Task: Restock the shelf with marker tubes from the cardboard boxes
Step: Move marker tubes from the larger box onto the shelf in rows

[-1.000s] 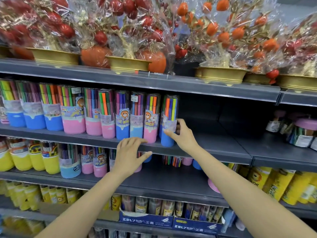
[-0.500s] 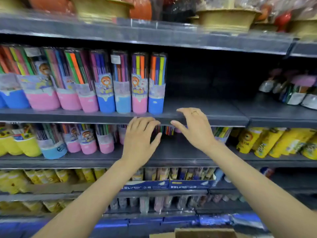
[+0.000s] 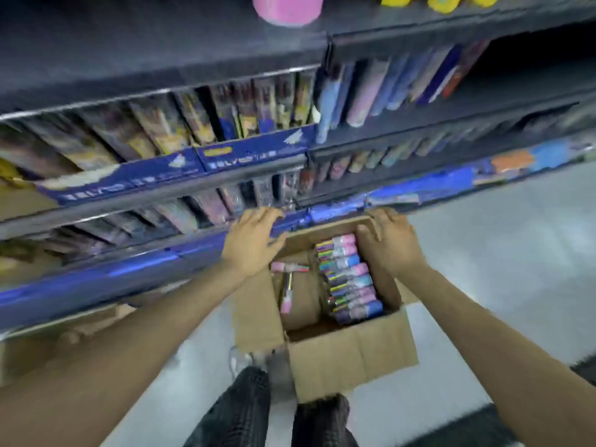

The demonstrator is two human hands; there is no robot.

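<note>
Attention has dropped from the upper shelf row to the cardboard box [image 3: 351, 353] on the pale floor [image 3: 483, 269]. Both hands, left hand [image 3: 251, 241] and right hand [image 3: 390, 243], hover open and empty over marker tubes [image 3: 348, 279] stacked inside, likely fetching another batch. Blurred shelves [image 3: 225, 185] rise behind.

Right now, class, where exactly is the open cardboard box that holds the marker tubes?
In the head view, the cardboard box sits on the floor at lower centre, just in front of the bottom shelf, below both hands.
</note>
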